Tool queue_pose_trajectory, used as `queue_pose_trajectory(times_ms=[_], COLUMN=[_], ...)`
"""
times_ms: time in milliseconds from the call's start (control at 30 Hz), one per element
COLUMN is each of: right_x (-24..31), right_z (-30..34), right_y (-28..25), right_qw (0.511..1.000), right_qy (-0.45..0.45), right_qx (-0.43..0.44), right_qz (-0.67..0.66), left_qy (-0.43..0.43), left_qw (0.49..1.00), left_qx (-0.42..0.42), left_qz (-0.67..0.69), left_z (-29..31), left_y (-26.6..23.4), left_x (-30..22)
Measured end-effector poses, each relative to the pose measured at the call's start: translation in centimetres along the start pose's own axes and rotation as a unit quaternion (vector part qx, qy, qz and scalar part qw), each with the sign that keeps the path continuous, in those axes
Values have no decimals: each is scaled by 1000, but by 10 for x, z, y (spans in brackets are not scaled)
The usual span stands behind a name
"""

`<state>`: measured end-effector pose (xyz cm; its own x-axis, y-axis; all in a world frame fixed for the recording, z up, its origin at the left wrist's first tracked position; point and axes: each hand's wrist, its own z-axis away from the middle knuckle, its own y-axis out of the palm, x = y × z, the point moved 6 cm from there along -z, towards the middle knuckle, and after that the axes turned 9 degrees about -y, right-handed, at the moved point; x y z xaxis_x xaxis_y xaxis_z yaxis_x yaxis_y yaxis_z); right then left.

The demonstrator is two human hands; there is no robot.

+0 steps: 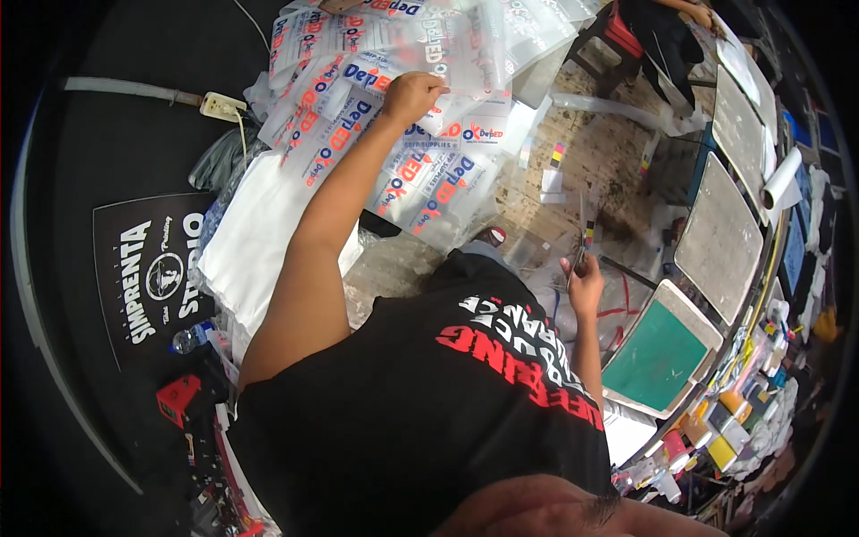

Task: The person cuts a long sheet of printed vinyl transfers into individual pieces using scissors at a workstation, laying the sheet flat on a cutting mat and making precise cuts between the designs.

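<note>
My left hand (413,97) reaches out over a pile of clear plastic sheets (429,192) with red and blue print. Its fingers are closed, pinching a plastic sheet (433,122) whose pale corner shows just below them. Low on the right, beside my body, my right hand (583,285) is closed round what looks like a pair of scissors (585,237). The blades point away from me, and the fingers partly hide the handles. More printed plastic film (358,36) lies heaped beyond my left hand.
White sheets (259,233) lie left of the pile. A power strip (222,107) with a cord sits farther left. At the right stand flat framed boards (720,237), one with a green panel (656,349). Another person's hand (702,16) shows at the far right.
</note>
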<state>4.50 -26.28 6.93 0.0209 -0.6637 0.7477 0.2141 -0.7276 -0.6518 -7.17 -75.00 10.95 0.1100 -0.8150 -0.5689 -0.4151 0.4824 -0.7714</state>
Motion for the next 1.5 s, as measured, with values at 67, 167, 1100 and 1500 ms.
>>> queue_pose_trajectory(times_ms=[67,167,1100,1500], right_x=[-6,-13,57,-129], right_z=[-9,-11,-51,187], right_y=[3,3,-240,-427], right_qw=[1000,998,952,989], right_qy=[-4,29,-21,81], right_qx=[-3,-20,-70,-69], right_qz=[-3,-60,-296,-106], left_qy=[10,126,-499,-201], left_qw=[999,989,349,532], left_qx=[35,-69,280,428], left_qz=[1,15,743,702], left_z=[-4,-12,146,-28], left_y=[4,0,187,340], left_x=[-3,-42,-163,-449])
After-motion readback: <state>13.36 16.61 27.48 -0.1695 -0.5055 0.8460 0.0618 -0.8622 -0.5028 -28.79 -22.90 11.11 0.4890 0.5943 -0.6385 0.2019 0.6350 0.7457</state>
